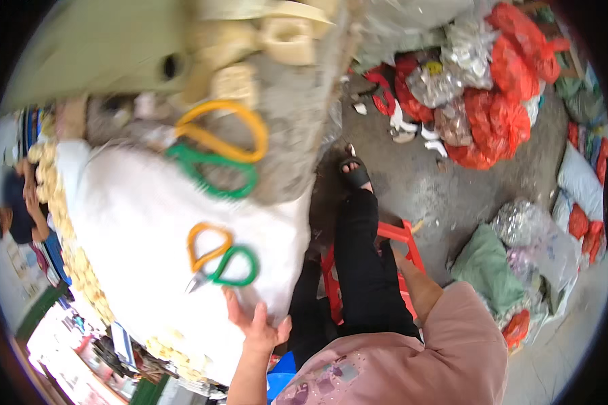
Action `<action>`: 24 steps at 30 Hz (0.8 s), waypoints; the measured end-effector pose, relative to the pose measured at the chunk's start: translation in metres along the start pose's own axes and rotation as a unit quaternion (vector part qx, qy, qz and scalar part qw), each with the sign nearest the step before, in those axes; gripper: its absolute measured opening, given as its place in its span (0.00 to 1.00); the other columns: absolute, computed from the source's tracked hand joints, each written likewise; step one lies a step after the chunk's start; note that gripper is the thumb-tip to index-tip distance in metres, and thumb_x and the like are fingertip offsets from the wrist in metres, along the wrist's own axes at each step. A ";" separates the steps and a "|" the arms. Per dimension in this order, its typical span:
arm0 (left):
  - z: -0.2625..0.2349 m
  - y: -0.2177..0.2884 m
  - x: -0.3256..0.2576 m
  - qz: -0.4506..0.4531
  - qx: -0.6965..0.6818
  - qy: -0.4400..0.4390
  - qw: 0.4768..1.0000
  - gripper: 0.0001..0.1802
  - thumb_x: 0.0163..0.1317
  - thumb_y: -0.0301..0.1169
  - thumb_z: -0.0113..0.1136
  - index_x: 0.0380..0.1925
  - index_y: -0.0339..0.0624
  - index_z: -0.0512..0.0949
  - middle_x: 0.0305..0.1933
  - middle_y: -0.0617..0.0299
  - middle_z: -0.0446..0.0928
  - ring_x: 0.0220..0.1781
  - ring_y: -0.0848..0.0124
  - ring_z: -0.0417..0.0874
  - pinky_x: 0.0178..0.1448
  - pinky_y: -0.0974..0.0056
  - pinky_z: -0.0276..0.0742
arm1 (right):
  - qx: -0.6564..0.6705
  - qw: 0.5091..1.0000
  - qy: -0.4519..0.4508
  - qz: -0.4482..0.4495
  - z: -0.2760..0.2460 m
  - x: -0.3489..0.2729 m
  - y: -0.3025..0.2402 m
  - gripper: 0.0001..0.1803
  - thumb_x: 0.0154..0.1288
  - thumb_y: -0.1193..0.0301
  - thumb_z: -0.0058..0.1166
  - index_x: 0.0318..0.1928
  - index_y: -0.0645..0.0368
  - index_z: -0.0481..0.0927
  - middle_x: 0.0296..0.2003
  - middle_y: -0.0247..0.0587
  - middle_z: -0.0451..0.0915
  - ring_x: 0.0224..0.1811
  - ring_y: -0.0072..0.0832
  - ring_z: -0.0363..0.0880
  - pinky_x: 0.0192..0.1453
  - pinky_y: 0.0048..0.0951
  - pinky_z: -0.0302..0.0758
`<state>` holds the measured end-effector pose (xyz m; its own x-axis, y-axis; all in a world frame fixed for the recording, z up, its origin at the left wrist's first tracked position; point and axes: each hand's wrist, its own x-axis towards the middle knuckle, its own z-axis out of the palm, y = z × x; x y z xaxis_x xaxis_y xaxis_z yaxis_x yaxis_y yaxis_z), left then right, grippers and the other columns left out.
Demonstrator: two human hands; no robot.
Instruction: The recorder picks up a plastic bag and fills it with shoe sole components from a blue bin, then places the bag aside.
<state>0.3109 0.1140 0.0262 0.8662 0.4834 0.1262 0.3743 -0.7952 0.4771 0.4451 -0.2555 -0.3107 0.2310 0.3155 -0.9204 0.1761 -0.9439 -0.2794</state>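
My left hand is over the white cloth on the table, fingers apart and nothing held in them. One fingertip is close to the green handle loop of a small pair of scissors; whether it touches cannot be made out. These scissors have one orange and one green loop and a short metal tip. Farther off, a larger pair with orange and green loops lies where the cloth meets the grey tabletop. My right arm reaches down beside my leg to a red plastic stool; the fingers are hidden.
Pale yellow pieces sit at the table's far end, and more pale pieces line its left edge. Red and clear plastic bags heap on the floor at far right. A green sack stands nearer. A person is at the left.
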 end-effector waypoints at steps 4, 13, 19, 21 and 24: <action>-0.011 -0.009 -0.009 0.001 -0.061 0.110 0.992 0.32 0.49 0.35 0.51 0.55 0.38 0.58 0.60 0.37 0.48 0.64 0.38 0.50 0.62 0.42 0.52 | -0.109 0.982 0.151 -0.031 -0.095 -0.023 -0.057 0.17 0.46 0.69 0.53 0.40 0.59 0.77 0.32 0.53 0.78 0.38 0.44 0.78 0.40 0.39 0.73; -0.087 -0.091 -0.082 -0.333 0.096 0.204 0.916 0.26 0.48 0.21 0.52 0.52 0.35 0.66 0.61 0.41 0.52 0.65 0.46 0.52 0.64 0.49 0.50 | -0.084 0.860 0.006 -0.504 -0.246 -0.249 -0.454 0.22 0.54 0.66 0.56 0.49 0.59 0.71 0.38 0.43 0.76 0.40 0.34 0.74 0.46 0.32 0.71; -0.089 -0.107 -0.086 -0.352 0.074 0.194 0.913 0.28 0.48 0.23 0.54 0.53 0.36 0.65 0.60 0.43 0.54 0.65 0.44 0.51 0.65 0.48 0.50 | -0.186 0.693 0.425 -0.552 -0.271 -0.154 -0.668 0.34 0.50 0.68 0.56 0.60 0.57 0.62 0.59 0.50 0.60 0.64 0.45 0.54 0.65 0.40 0.55; -0.092 -0.112 -0.087 -0.353 0.070 0.205 0.910 0.28 0.47 0.23 0.54 0.53 0.36 0.65 0.59 0.43 0.54 0.65 0.44 0.52 0.65 0.47 0.50 | -0.253 0.703 0.479 -0.461 -0.282 -0.127 -0.711 0.37 0.48 0.69 0.56 0.62 0.53 0.59 0.62 0.49 0.57 0.65 0.44 0.51 0.66 0.42 0.52; -0.095 -0.113 -0.088 -0.354 0.080 0.183 0.914 0.29 0.45 0.25 0.56 0.52 0.37 0.66 0.59 0.44 0.55 0.65 0.45 0.52 0.64 0.46 0.51 | -0.314 0.678 0.510 -0.427 -0.300 -0.096 -0.741 0.37 0.49 0.70 0.56 0.62 0.50 0.58 0.63 0.45 0.56 0.66 0.41 0.50 0.66 0.44 0.52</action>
<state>0.1611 0.1967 0.0437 0.2303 0.9642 0.1316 0.8667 -0.2647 0.4228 0.5796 0.4433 0.0667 0.2730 0.9260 0.2606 0.9607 -0.2480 -0.1249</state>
